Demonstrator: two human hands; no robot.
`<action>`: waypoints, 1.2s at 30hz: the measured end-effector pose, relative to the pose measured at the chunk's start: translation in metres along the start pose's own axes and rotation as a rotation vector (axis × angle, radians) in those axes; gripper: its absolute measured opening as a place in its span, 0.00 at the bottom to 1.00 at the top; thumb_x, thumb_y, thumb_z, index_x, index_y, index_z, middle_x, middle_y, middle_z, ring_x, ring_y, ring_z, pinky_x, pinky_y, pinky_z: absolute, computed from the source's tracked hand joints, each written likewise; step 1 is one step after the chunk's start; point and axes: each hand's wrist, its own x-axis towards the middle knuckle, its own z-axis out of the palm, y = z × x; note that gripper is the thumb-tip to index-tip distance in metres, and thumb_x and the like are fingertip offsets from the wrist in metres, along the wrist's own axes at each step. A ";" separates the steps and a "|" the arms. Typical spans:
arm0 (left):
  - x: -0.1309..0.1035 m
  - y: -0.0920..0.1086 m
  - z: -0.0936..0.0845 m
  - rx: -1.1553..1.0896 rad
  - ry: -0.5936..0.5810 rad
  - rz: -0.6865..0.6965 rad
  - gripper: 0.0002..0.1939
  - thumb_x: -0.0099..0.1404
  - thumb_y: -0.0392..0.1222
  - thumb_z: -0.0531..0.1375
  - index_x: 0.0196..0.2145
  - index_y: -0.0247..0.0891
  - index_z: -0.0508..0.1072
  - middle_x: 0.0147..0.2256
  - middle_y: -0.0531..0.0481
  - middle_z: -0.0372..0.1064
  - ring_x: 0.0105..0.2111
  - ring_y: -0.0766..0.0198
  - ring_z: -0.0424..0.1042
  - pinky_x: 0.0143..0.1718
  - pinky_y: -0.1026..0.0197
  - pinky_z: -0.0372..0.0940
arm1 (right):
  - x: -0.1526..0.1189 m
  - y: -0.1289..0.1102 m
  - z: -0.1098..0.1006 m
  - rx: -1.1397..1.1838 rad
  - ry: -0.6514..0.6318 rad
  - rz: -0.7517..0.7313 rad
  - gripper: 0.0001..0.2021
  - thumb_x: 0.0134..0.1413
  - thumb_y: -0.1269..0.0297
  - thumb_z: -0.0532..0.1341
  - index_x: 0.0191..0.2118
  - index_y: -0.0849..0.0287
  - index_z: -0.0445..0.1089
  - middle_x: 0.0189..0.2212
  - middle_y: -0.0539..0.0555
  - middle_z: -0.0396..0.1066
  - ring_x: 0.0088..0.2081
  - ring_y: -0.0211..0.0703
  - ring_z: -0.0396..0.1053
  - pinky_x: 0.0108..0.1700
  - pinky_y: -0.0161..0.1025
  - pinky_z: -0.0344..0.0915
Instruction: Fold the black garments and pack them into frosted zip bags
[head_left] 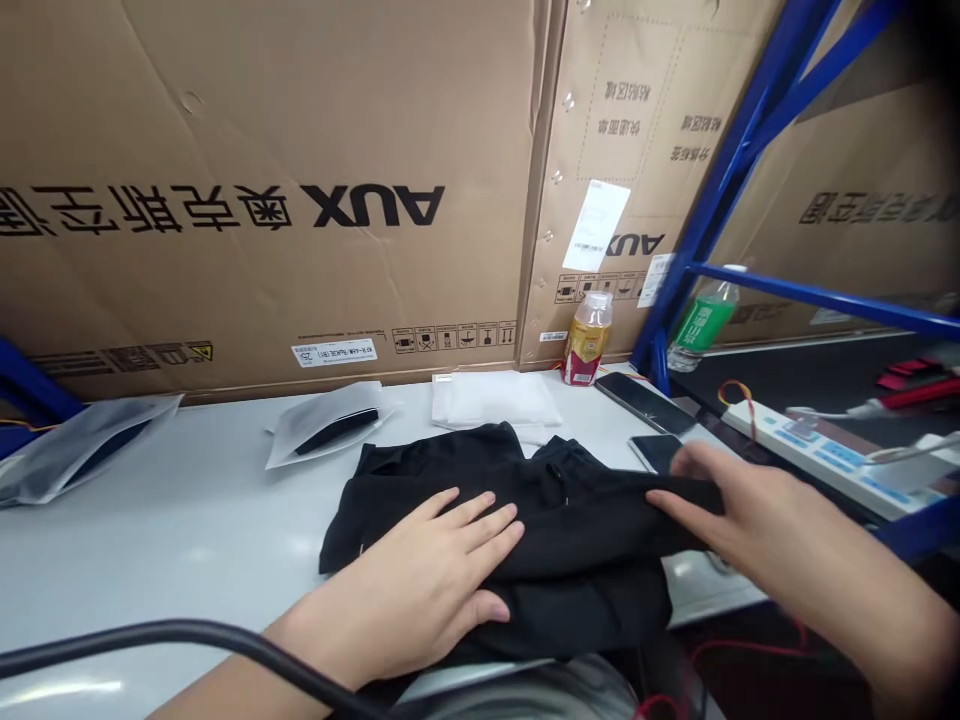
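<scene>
A black garment [592, 520] lies bunched and partly folded on the white table, its lower part reaching the front edge. My left hand [427, 580] rests flat on its left half, fingers spread, palm down. At the right end, my right hand [712, 500] pinches the garment's edge between thumb and fingers and holds it slightly raised. A small zip or pull shows near the garment's upper middle.
Frosted bags with dark contents [330, 425] lie on the white table [187, 540]; a white packet [495, 398] is behind the garment. Phones [645, 402], a yellow-red bottle [587, 340], a power strip [832, 455] and a blue frame [720, 190] stand right. A black cable [180, 630] crosses the lower left.
</scene>
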 end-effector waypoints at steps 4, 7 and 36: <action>0.029 -0.007 0.008 -0.080 -0.023 0.065 0.26 0.81 0.52 0.53 0.68 0.34 0.67 0.68 0.38 0.65 0.69 0.44 0.64 0.66 0.45 0.62 | 0.013 -0.079 -0.026 0.105 0.147 -0.177 0.17 0.65 0.43 0.63 0.47 0.49 0.71 0.31 0.55 0.76 0.30 0.56 0.75 0.31 0.46 0.66; 0.029 -0.015 0.004 -0.216 0.010 0.049 0.23 0.77 0.48 0.60 0.65 0.40 0.69 0.64 0.41 0.71 0.64 0.48 0.70 0.64 0.50 0.66 | 0.006 -0.123 -0.017 0.289 0.021 -0.484 0.19 0.67 0.44 0.63 0.55 0.49 0.72 0.48 0.57 0.79 0.49 0.59 0.77 0.47 0.52 0.75; 0.003 -0.068 -0.018 -0.315 0.094 0.132 0.15 0.77 0.39 0.58 0.56 0.42 0.79 0.54 0.46 0.80 0.56 0.53 0.77 0.59 0.54 0.69 | 0.024 -0.117 0.008 0.070 0.181 -0.175 0.07 0.62 0.73 0.59 0.42 0.53 0.66 0.42 0.56 0.70 0.32 0.49 0.71 0.30 0.43 0.62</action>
